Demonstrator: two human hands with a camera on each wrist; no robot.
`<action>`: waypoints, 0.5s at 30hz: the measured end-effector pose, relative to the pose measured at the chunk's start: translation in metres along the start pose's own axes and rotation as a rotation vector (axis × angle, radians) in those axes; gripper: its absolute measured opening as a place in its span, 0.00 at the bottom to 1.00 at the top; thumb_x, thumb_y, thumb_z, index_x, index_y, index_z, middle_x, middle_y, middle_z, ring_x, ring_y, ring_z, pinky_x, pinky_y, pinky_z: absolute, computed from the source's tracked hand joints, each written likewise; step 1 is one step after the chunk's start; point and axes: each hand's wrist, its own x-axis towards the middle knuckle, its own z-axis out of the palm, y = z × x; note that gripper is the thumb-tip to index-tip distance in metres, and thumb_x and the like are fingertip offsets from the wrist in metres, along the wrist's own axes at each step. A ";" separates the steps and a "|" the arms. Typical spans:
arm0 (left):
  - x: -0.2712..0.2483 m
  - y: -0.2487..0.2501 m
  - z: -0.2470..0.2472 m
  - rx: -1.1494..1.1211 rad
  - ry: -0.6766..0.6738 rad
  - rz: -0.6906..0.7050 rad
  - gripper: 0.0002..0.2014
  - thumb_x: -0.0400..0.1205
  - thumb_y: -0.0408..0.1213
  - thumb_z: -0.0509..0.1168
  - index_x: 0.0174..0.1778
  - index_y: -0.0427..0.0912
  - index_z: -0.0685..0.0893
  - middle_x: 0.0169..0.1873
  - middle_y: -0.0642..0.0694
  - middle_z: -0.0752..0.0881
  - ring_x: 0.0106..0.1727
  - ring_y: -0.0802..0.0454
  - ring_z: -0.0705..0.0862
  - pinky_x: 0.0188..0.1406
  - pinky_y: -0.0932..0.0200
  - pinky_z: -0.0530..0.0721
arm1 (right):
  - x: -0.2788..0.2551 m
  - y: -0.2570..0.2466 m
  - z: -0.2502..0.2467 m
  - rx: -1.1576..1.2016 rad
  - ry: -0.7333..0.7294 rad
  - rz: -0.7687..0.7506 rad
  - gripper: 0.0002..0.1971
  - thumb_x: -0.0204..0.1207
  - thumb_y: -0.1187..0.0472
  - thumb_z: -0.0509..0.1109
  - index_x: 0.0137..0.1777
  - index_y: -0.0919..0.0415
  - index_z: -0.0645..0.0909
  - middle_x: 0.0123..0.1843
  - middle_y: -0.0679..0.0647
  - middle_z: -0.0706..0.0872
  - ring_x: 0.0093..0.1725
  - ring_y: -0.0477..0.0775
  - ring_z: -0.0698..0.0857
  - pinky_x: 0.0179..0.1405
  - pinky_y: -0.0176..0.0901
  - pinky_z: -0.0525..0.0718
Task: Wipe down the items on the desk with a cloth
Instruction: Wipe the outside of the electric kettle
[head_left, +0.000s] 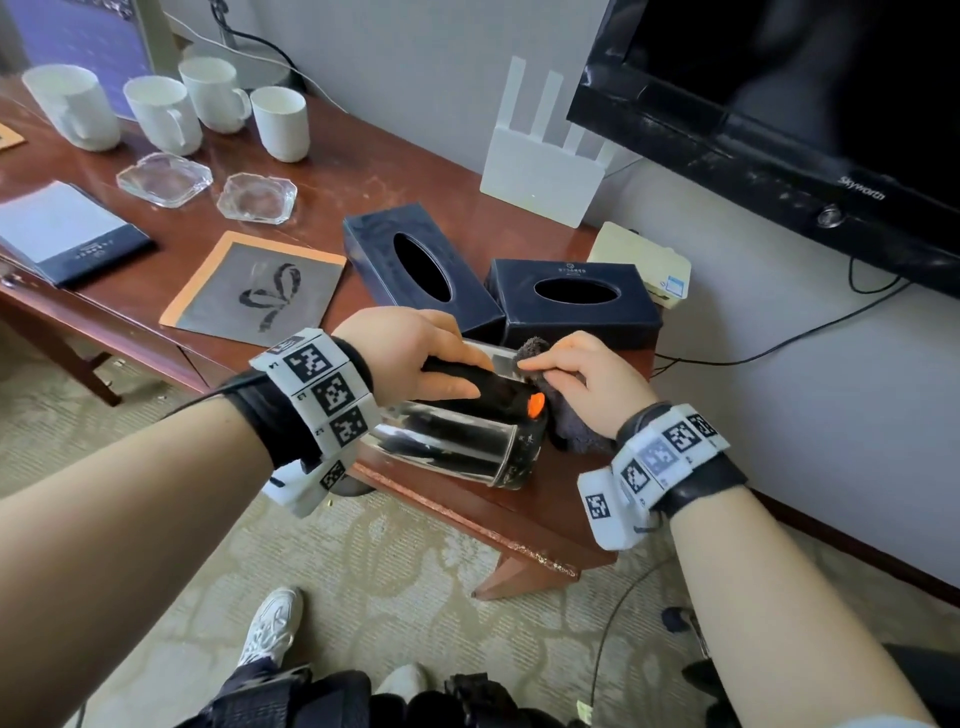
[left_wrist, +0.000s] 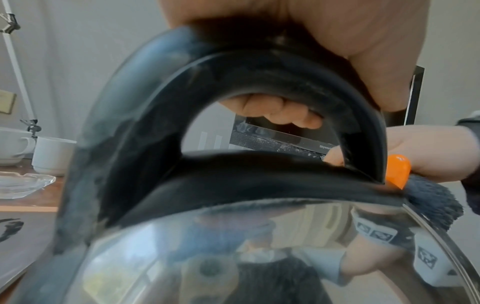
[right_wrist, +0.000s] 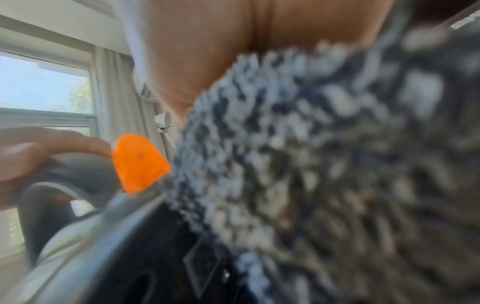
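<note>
Soft daylight from the bright white-framed window (right_wrist: 46, 86) fills the room evenly with faint shadows, glinting off the shiny steel kettle with its black handle (head_left: 457, 441), while the fluffy grey cloth (right_wrist: 324, 164) blurs close-up and wide-angle edges bend.

Both bare forearms wear black straps (head_left: 270, 415) carrying white blocks printed with black square markers (head_left: 660, 457). Dark trousers and white sneakers (head_left: 270, 629) at 6 o'clock.
</note>
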 end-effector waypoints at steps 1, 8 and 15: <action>0.001 0.000 -0.001 0.002 -0.003 -0.003 0.18 0.78 0.57 0.61 0.65 0.68 0.77 0.47 0.63 0.73 0.51 0.58 0.78 0.50 0.57 0.78 | 0.009 0.001 0.001 0.029 0.001 0.041 0.15 0.83 0.63 0.60 0.59 0.45 0.84 0.54 0.44 0.75 0.58 0.46 0.77 0.63 0.40 0.73; 0.004 0.008 -0.009 0.058 -0.115 -0.057 0.23 0.77 0.56 0.65 0.68 0.70 0.72 0.45 0.61 0.72 0.46 0.60 0.73 0.46 0.61 0.72 | 0.031 0.004 0.001 -0.063 -0.046 0.228 0.15 0.84 0.61 0.56 0.59 0.47 0.83 0.64 0.53 0.78 0.61 0.54 0.79 0.62 0.43 0.73; 0.023 0.004 -0.016 -0.110 -0.079 -0.071 0.20 0.79 0.49 0.66 0.68 0.60 0.78 0.52 0.56 0.79 0.57 0.55 0.79 0.57 0.61 0.73 | -0.038 0.013 -0.014 0.107 0.435 0.112 0.13 0.82 0.66 0.60 0.59 0.57 0.83 0.59 0.54 0.81 0.56 0.43 0.76 0.50 0.20 0.65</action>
